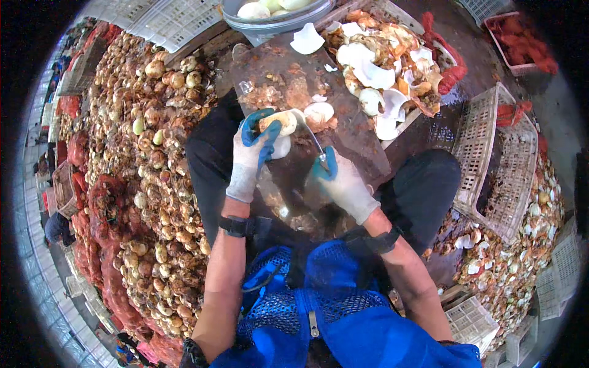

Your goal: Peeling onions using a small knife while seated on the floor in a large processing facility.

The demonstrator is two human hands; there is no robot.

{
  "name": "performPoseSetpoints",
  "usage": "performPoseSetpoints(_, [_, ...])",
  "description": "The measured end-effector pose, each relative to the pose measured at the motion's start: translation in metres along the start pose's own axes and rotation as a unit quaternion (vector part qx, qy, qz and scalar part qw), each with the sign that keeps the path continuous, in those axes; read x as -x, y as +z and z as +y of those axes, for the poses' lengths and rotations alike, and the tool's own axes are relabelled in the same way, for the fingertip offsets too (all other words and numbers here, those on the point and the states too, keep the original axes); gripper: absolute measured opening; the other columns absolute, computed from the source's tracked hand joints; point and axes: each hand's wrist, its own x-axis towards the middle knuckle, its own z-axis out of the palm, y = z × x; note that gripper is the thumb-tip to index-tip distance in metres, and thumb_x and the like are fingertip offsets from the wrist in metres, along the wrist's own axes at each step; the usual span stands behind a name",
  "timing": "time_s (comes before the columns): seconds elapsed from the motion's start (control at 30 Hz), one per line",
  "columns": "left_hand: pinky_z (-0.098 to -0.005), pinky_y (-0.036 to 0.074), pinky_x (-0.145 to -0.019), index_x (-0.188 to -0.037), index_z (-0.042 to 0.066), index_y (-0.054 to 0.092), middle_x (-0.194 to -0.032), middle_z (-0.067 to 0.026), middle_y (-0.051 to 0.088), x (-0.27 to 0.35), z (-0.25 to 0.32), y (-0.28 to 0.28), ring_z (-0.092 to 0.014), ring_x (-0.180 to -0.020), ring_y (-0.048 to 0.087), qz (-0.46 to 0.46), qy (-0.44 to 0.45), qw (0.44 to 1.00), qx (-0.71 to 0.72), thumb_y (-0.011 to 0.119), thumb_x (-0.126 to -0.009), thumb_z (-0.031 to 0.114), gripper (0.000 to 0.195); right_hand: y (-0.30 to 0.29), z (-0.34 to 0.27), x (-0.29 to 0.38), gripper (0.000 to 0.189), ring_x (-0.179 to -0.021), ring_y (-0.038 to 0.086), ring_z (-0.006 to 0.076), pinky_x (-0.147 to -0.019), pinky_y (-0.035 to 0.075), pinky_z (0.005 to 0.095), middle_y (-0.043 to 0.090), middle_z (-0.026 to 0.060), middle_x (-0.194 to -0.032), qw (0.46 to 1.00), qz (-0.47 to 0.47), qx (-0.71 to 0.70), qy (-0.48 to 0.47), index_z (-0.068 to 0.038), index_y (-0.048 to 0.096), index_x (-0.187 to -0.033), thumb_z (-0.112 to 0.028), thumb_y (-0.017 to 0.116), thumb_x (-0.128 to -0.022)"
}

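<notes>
My left hand point(258, 140), in a white glove with blue coated fingers, grips a partly peeled onion point(280, 124) above a dark board point(363, 142). In my right hand point(338, 177), gloved alike, is a knife point(313, 135) with a thin curved blade. The blade's far end reaches up beside the onion; whether it touches is hard to tell. A pale piece of onion layer point(280, 147) shows just below the held onion. Another onion piece point(319, 112) lies on the board to the right, among brown skins point(298, 93).
Beyond the board stand a bucket point(278, 20) of peeled onions and a crate of peelings point(384, 60). A large heap of unpeeled onions point(156, 175) spreads at left. At right are a tipped plastic crate point(474, 138) and scattered peelings point(501, 257). Red mesh point(453, 78) hangs by the crate.
</notes>
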Motion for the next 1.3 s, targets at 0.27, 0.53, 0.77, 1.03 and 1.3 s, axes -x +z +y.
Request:
performPoseSetpoints(0.27, [-0.0231, 0.047, -0.067, -0.122, 0.006, 0.058, -0.109, -0.0025, 0.059, 0.001, -0.010, -0.011, -0.009, -0.082, 0.055, -0.026, 0.081, 0.992, -0.092, 0.072, -0.083, 0.021, 0.044, 0.004, -0.005, -0.014, 0.022, -0.082, 0.059, 0.0446, -0.071, 0.048, 0.0510, 0.062, 0.0237, -0.083, 0.999, -0.013, 0.018, -0.036, -0.004, 0.048, -0.095, -0.021, 0.056, -0.083])
performPoseSetpoints(0.53, [-0.0400, 0.045, -0.090, -0.130, 0.009, 0.045, -0.113, -0.0140, 0.050, 0.016, 0.007, 0.022, -0.031, -0.103, 0.052, 0.096, 0.165, 0.908, -0.373, 0.084, -0.062, 0.021, 0.079, 0.002, -0.007, -0.004, 0.023, -0.083, 0.059, 0.0450, -0.072, 0.047, 0.0511, 0.062, 0.0242, -0.083, 0.999, -0.034, 0.032, -0.017, -0.004, 0.048, -0.096, -0.018, 0.057, -0.082])
performPoseSetpoints(0.77, [-0.0366, 0.047, -0.086, -0.119, 0.006, 0.053, -0.108, -0.0125, 0.055, 0.010, 0.002, 0.013, -0.028, -0.099, 0.057, 0.090, 0.209, 0.919, -0.321, 0.082, -0.063, 0.018, 0.064, -0.006, -0.004, -0.011, 0.022, -0.085, 0.059, 0.0443, -0.072, 0.047, 0.0490, 0.062, 0.0236, -0.085, 0.998, -0.044, -0.025, -0.030, -0.004, 0.049, -0.095, -0.018, 0.058, -0.081])
performPoseSetpoints(1.03, [-0.0280, 0.052, -0.081, -0.120, 0.004, 0.050, -0.108, -0.0072, 0.059, 0.006, -0.001, 0.008, -0.016, -0.096, 0.060, -0.061, 0.098, 0.989, -0.088, 0.075, -0.074, 0.007, 0.053, -0.024, 0.012, -0.019, 0.022, -0.084, 0.059, 0.0431, -0.072, 0.048, 0.0447, 0.061, 0.0225, -0.086, 0.992, -0.086, -0.083, 0.040, -0.002, 0.053, -0.095, -0.019, 0.059, -0.082])
performPoseSetpoints(1.3, [-0.0359, 0.059, -0.062, -0.121, 0.003, 0.050, -0.108, -0.0118, 0.062, 0.004, 0.006, 0.015, -0.025, -0.090, 0.066, -0.087, -0.059, 0.987, 0.119, 0.065, -0.083, 0.011, 0.042, -0.028, 0.032, -0.026, 0.020, -0.059, 0.056, 0.0168, -0.054, 0.046, 0.0345, 0.057, 0.0075, -0.069, 0.974, -0.089, -0.196, 0.068, -0.003, 0.054, -0.089, -0.022, 0.060, -0.085])
